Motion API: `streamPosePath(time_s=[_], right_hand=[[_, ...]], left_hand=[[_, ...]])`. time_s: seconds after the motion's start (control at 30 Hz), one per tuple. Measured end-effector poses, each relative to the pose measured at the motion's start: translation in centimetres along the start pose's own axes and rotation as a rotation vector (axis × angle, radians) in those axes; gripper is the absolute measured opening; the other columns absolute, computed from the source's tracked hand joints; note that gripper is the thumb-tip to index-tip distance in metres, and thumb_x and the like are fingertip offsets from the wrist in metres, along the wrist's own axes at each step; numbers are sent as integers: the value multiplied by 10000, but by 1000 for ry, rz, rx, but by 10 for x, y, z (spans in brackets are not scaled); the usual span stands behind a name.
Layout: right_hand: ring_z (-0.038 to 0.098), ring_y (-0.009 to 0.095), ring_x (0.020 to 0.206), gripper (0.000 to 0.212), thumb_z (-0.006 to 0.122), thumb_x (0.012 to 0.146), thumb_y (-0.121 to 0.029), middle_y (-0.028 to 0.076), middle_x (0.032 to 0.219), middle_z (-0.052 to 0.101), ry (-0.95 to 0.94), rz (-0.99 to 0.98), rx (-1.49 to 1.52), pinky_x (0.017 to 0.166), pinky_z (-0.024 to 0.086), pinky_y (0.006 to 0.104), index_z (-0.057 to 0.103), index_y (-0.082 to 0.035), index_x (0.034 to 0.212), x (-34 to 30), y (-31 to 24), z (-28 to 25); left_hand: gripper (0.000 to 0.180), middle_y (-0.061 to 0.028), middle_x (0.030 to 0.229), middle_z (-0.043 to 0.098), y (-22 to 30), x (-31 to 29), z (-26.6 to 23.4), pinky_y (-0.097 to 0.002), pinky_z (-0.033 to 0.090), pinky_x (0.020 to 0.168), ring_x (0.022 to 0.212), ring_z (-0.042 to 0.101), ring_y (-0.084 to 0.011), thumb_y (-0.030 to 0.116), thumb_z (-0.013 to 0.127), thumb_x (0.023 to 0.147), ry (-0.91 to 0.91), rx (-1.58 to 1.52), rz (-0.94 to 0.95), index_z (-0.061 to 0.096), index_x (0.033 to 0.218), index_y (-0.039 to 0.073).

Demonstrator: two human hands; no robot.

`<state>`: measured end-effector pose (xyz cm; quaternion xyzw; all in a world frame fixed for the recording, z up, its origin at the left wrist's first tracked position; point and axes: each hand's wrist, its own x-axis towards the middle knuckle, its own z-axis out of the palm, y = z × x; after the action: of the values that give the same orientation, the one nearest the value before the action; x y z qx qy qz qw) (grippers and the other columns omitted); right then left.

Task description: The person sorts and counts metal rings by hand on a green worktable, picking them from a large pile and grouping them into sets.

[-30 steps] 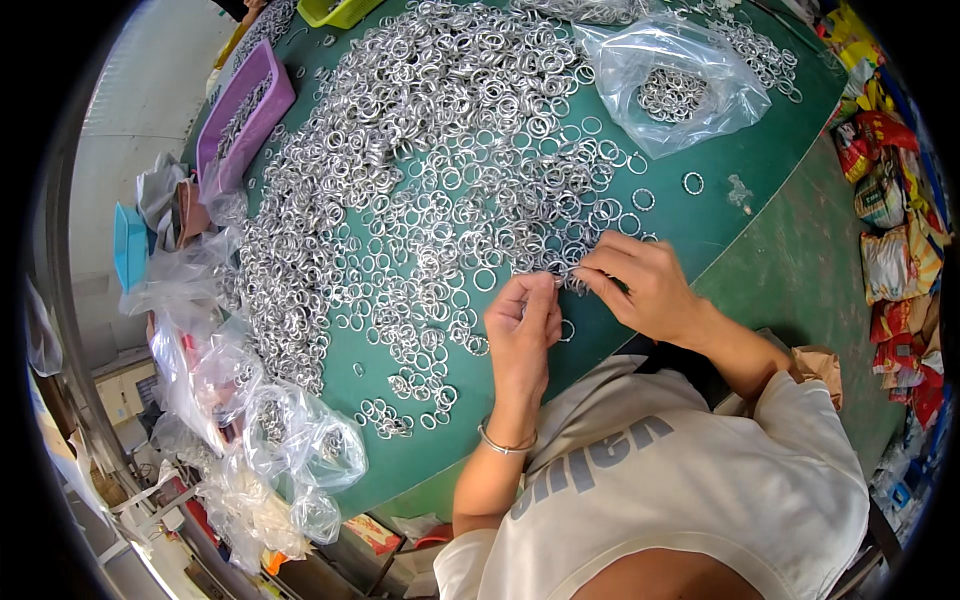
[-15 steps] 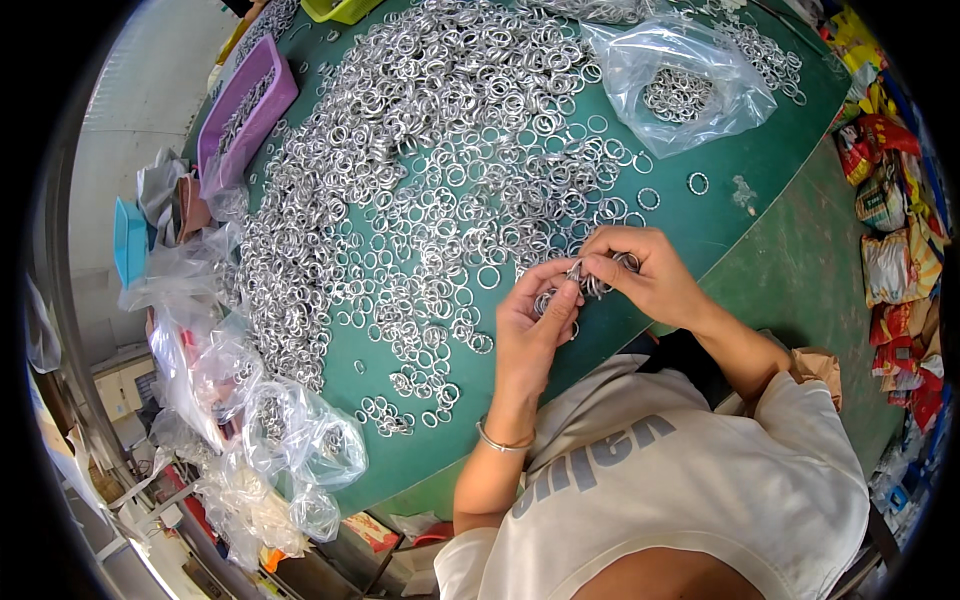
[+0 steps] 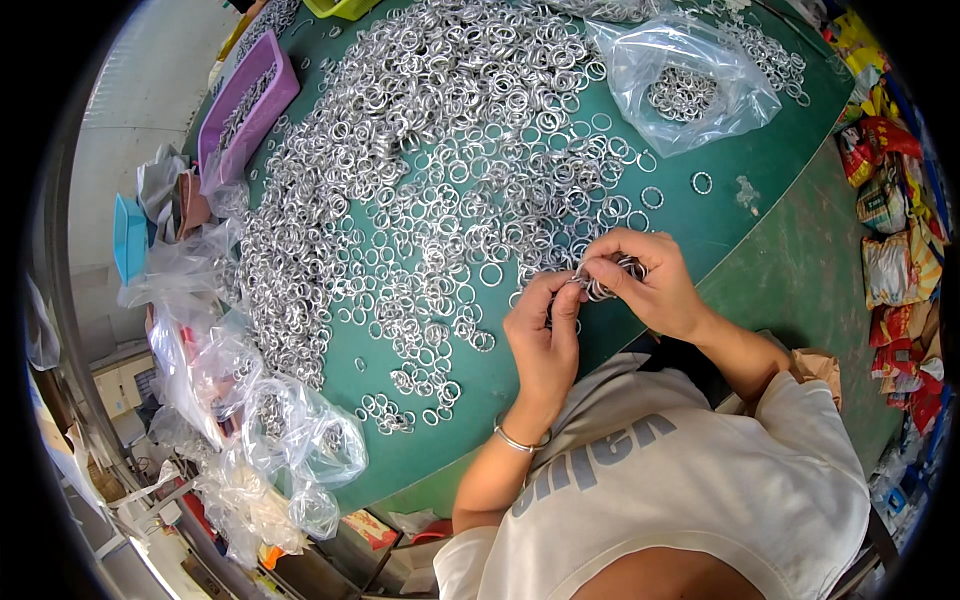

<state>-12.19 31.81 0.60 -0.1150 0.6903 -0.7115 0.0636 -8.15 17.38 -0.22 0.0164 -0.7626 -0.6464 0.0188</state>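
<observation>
Over the near edge of the table my two hands meet, fingertips close together. My right hand (image 3: 655,290) is closed around a small bunch of silvery metal rings (image 3: 602,290), which shows between its thumb and fingers. Thumb and fingers of my left hand (image 3: 543,335) pinch at the left end of that bunch; a bit of ring shows in its curled fingers, the rest hidden. Just beyond my hands spreads a large heap of loose metal rings (image 3: 440,110), thinning out toward me. Two rope-patterned rings lie apart, one of them a twisted ring (image 3: 701,183) to the right.
A clear plastic bag (image 3: 735,95) with rings inside sits at the far right of the green table (image 3: 740,225). At the left are a purple basket (image 3: 275,100), a blue container (image 3: 130,240) and crumpled clear bags (image 3: 310,440). Colourful packages (image 3: 890,270) line the right side.
My left hand has shifted slightly right and turned, its thumb now more upright; rings seen in its palm before are now mostly hidden. My right hand stays nearly in place.
</observation>
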Motion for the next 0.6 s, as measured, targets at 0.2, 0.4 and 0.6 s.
streamPosePath(time_s=[0.2, 0.4, 0.6], right_hand=[[552, 61, 602, 80, 585, 835, -44, 42, 691, 608, 34, 18, -18, 521, 435, 198, 594, 35, 824, -2, -6, -1], [561, 60, 605, 62, 582, 831, -31, 40, 695, 610, 91, -139, -132, 499, 428, 198, 593, 28, 814, -8, -10, 5], [594, 104, 607, 61, 599, 816, -29, 77, 705, 618, 6, -61, -41, 503, 447, 228, 593, 32, 823, -10, -14, -1]], left_hand=[[90, -74, 796, 591, 8, 0, 5, -221, 410, 596, 662, 516, -115, 38, 576, 850, 29, 6, 72, 588, 910, -28], [71, -92, 830, 602, 6, -3, 8, -212, 419, 583, 669, 531, -119, 3, 565, 842, 94, 77, 249, 585, 902, -30], [57, -91, 827, 605, 2, 0, 6, -203, 407, 541, 636, 518, -99, 8, 558, 844, 165, 278, 526, 582, 876, -33]])
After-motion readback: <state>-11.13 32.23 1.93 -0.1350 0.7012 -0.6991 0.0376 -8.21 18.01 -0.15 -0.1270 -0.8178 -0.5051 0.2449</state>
